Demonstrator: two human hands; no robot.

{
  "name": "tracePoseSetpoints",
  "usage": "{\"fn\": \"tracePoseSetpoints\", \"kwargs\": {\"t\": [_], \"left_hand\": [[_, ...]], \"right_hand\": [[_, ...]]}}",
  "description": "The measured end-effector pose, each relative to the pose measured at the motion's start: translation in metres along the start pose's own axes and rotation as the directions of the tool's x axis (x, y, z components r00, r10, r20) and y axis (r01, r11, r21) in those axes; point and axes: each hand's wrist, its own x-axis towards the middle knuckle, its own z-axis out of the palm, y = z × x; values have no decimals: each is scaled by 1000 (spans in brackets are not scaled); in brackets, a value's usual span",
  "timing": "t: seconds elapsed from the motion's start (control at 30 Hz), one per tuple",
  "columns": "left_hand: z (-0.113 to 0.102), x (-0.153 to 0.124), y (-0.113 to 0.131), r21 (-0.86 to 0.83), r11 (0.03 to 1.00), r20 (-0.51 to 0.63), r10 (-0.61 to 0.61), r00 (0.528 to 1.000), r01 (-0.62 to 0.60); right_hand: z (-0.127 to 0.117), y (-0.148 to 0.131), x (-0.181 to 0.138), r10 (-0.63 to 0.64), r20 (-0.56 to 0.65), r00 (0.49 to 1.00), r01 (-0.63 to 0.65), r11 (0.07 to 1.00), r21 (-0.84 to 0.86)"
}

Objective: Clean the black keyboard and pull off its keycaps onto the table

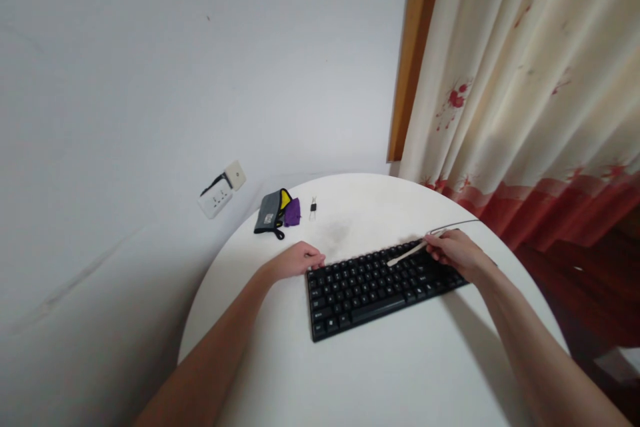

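A black keyboard (pixel 370 287) lies at a slant on the round white table. At its upper left corner is my left hand (pixel 300 259), fingers curled and touching the keyboard's edge. My right hand (pixel 454 252) is over the keyboard's right part, closed round the handle of a thin beige toothbrush (pixel 410 253). The brush points left, and its head is at the upper middle rows of keys. Whether the bristles press on the keys is too small to tell. My right hand and wrist hide some keys on the right.
Toward the table's (pixel 350 373) back left lie a grey cloth (pixel 270 212) with yellow lining, a purple cloth (pixel 293 212) and a small black piece with wire ends (pixel 313 207). A cable (pixel 455 223) runs behind my right hand. A wall socket (pixel 216 199) and a curtain (pixel 500 113) stand beyond.
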Motion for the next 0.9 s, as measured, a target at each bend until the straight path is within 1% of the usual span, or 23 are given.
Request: {"fn": "tracePoseSetpoints", "kwargs": {"t": [0.1,0.23,0.33,0.47,0.53,0.67,0.77,0.9], "left_hand": [[0,2,-4,-8,1000,7,1,1000,-1],[-1,4,-6,23,1000,18,9,1000,-9],[-2,5,-4,66,998,8,11,1000,-11],[-4,7,-1,110,994,13,27,1000,-28],[-5,7,-1,126,991,13,40,999,-41],[-5,8,0,147,988,6,40,999,-40],[-6,8,2,158,987,-4,45,999,-43],[-6,8,6,155,987,0,34,999,-34]], "right_hand": [[-11,5,9,-41,-98,994,33,996,-83],[-21,8,15,-91,-246,965,54,987,-154],[-26,9,21,-145,-352,925,69,973,-220],[-34,12,32,-233,-477,848,73,941,-330],[-37,13,36,-267,-505,821,71,925,-373],[-39,14,41,-315,-522,793,78,902,-425],[-43,14,42,-336,-544,769,85,897,-434],[-55,13,43,-343,-596,726,87,906,-414]]}}
